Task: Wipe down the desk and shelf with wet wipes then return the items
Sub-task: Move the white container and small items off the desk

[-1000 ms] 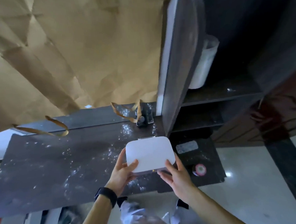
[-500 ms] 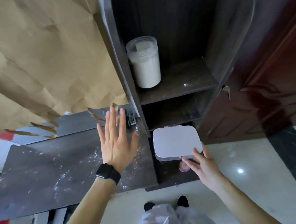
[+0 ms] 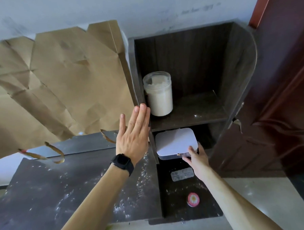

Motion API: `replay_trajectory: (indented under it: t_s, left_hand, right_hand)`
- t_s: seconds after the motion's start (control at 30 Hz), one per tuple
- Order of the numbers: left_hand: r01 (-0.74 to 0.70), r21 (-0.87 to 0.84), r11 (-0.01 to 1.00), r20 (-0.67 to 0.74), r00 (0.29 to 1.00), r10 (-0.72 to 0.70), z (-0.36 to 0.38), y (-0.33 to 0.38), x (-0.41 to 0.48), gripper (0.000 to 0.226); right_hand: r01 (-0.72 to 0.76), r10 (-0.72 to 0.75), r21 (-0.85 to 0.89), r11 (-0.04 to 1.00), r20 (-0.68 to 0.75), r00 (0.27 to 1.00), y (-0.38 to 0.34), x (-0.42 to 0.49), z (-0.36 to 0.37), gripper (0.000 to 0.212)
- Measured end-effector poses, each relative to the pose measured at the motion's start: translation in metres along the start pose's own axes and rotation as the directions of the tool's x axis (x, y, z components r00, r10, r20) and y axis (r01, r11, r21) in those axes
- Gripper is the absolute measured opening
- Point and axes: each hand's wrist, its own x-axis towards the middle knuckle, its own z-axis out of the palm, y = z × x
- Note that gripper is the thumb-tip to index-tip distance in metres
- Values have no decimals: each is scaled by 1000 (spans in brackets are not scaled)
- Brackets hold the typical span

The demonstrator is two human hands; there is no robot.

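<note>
- White box (image 3: pixel 175 141) now enters the lower bay of the shelf (image 3: pixel 188 123), pinched by my right hand (image 3: pixel 195 159) alone.
- Left hand (image 3: pixel 133 135) has released it, fingers straight and together.
- Returning items seems underway.

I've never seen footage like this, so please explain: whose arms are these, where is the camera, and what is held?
No machine here: a person wears one camera on the head, looking down at their own bare hands. The left hand is open and flat beside the side panel of the shelf. The right hand grips a white box at the mouth of the lower compartment. A white jar stands on the board above. On the dusty desk lie a blister pack and a small round pink tin.
</note>
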Motion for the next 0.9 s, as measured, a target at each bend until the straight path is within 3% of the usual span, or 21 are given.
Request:
replay_trajectory:
  t_s: [0.1, 0.17, 0.23, 0.33, 0.47, 0.6, 0.8, 0.9]
  left_hand:
    - [10, -12, 1000, -16, 1000, -10, 1, 0, 0, 85]
    - [9, -14, 1000, -21, 1000, -10, 2, -2, 0, 90]
    - [-2, -11, 1000, -26, 1000, 2, 3, -3, 0, 90]
    - [-16, 9, 1000, -20, 1000, 17, 3, -4, 0, 85]
    - [-15, 28, 999, -1, 1000, 15, 3, -4, 0, 82]
    - [27, 3, 1000, 36, 999, -27, 0, 2, 1, 91]
    - [175, -221, 959, 187, 973, -135, 0, 41, -28, 85]
    - [245, -331, 911, 407, 908, -96, 20, 69, -80, 80]
  right_hand:
    - [-25, 6, -223, 974, -83, 997, -1, 15, 9, 45]
    - [-32, -16, -464, 885, -98, 995, 1, 28, 7, 57]
    - [-23, -32, -562, 827, -88, 996, 5, 46, 1, 52]
    - [-18, -38, -584, 811, -83, 996, 6, 62, -2, 48]
    - [-4, -32, -651, 759, -44, 999, 25, 108, -14, 68]
    - [12, -3, -533, 846, 18, 1000, -4, 56, 2, 40]
    - [-22, 52, -455, 890, 54, 997, -4, 36, -23, 40]
    - [56, -59, -682, 729, 18, 998, 15, 13, -58, 55]
